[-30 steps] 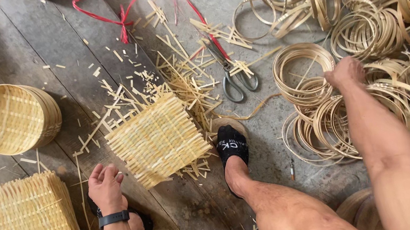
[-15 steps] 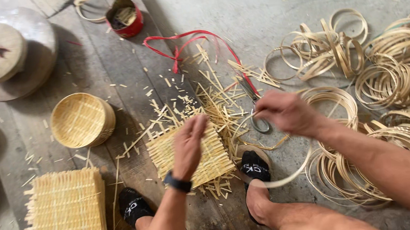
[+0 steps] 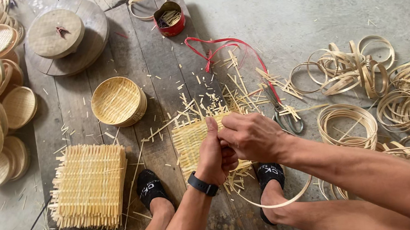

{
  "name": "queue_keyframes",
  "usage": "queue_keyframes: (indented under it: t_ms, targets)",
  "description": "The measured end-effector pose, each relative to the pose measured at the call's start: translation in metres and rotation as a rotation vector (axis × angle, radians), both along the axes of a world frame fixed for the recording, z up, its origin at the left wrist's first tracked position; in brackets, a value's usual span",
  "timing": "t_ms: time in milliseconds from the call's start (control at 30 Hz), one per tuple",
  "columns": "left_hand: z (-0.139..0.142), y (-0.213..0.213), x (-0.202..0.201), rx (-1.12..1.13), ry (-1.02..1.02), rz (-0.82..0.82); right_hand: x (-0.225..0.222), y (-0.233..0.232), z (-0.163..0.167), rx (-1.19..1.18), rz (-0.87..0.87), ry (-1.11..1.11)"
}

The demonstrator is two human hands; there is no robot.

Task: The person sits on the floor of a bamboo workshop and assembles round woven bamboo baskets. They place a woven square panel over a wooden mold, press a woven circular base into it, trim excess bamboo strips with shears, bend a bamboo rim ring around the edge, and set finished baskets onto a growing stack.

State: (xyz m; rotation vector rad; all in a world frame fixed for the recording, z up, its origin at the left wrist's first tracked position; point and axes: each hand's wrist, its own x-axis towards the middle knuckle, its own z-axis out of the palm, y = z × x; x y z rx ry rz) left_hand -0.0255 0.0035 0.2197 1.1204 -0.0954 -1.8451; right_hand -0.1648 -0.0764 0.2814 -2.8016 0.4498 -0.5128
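Both hands meet above a square woven bamboo mat (image 3: 192, 139) on the wooden floor. The left hand (image 3: 212, 154) and right hand (image 3: 251, 136) close together on a thin bamboo hoop (image 3: 276, 203) curving below them.

Both hands, left hand (image 3: 214, 153) and right hand (image 3: 252, 136), meet over the woven bamboo mat (image 3: 192, 140), closed on a thin bamboo hoop (image 3: 276, 202) that curves down over the right foot. To the right, scissors (image 3: 286, 117) lie just beside, then piled bamboo rings (image 3: 405, 97) crowd the floor. Left, a stack of woven mats (image 3: 89, 185) blocks the way; a round basket (image 3: 117, 101) sits ahead. Bare planks (image 3: 156, 73) between basket and red tin (image 3: 170, 19) offer passage, apparently littered only with splinters.
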Motion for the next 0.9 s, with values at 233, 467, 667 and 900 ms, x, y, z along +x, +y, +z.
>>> queue_keyframes:
  t_ms: [233,467,667,900]
  targets:
    - [-0.011,-0.003,0.019,-0.297,-0.041,0.119,-0.001,-0.033,-0.008,0.355,-0.289,-0.101]
    - [-0.028,0.002,0.068,-0.328,0.349,0.716,-0.024,-0.028,-0.054,1.773,-0.392,-0.77]
    - [-0.047,0.0,0.101,-0.218,0.078,0.257,-0.023,-0.03,-0.099,1.955,-0.306,-0.856]
    - [-0.059,-0.001,0.099,-0.226,0.067,0.456,-0.014,-0.027,-0.122,1.966,-0.267,-0.847]
